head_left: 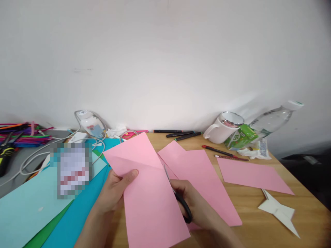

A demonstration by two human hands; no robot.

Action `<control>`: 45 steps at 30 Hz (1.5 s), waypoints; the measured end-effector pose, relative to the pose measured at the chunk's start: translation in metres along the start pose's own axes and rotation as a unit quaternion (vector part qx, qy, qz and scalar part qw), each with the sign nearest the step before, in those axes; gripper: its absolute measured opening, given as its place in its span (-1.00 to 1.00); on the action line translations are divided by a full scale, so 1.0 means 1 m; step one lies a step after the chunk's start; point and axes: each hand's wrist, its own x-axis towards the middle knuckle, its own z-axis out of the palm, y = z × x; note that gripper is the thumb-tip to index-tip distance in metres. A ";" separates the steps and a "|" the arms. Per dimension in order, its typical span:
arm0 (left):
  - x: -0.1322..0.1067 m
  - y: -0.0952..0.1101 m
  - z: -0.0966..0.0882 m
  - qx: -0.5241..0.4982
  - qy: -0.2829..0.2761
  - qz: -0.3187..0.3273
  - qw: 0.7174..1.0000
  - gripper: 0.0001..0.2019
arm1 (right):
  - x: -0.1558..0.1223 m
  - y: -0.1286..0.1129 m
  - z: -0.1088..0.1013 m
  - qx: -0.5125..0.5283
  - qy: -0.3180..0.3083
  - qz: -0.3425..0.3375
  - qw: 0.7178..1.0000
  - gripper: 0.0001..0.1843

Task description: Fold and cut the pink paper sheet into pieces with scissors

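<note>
My left hand (119, 186) grips a pink sheet of paper (152, 203) by its left side, thumb on top and fingers hidden beneath. A crease runs across the upper part of the sheet. My right hand (190, 198) is closed round the black handle of a pair of scissors (185, 208), whose blade lies at the sheet's right edge near the crease. Whether the blades are apart cannot be made out. Under and beyond my right hand lie more pink sheets (207, 182) on the wooden table.
Teal and blue sheets (85, 213) lie at left under a pixelated object (73, 170), near a white cable and pliers (7, 151). At back stand a white bottle (90, 124), markers (181, 134), a mug (222, 129) and a water bottle (274, 120). A folded paper star (278, 210) lies right.
</note>
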 end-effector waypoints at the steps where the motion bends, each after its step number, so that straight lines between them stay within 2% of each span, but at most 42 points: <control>1: -0.001 0.000 0.002 -0.001 0.009 0.005 1.000 -0.74 | 0.000 0.000 0.000 -0.003 -0.001 -0.003 1.000 -0.94; 6: -0.004 0.001 0.008 -0.015 0.014 0.006 1.000 -0.75 | 0.002 0.002 -0.002 -0.010 -0.005 -0.029 1.000 -0.94; 11: -0.001 0.001 0.001 -0.026 -0.018 -0.017 0.999 -0.75 | 0.002 0.004 -0.001 -0.016 0.011 -0.014 1.000 -0.86; 20: 0.003 -0.003 -0.007 -0.035 -0.043 -0.038 0.998 -0.77 | -0.001 0.001 -0.005 0.022 -0.040 -0.026 0.999 -0.89; 26: 0.003 -0.003 -0.006 -0.031 -0.043 -0.040 0.998 -0.77 | -0.002 0.005 -0.006 0.019 -0.032 -0.019 0.999 -0.94; 39: 0.002 -0.004 -0.005 -0.033 -0.045 -0.040 0.998 -0.78 | 0.002 0.014 -0.006 0.007 -0.010 -0.014 1.000 -0.87; 45: 0.002 -0.003 -0.007 -0.027 -0.045 -0.046 0.998 -0.76 | 0.001 0.011 -0.005 0.026 -0.022 -0.007 0.999 -0.89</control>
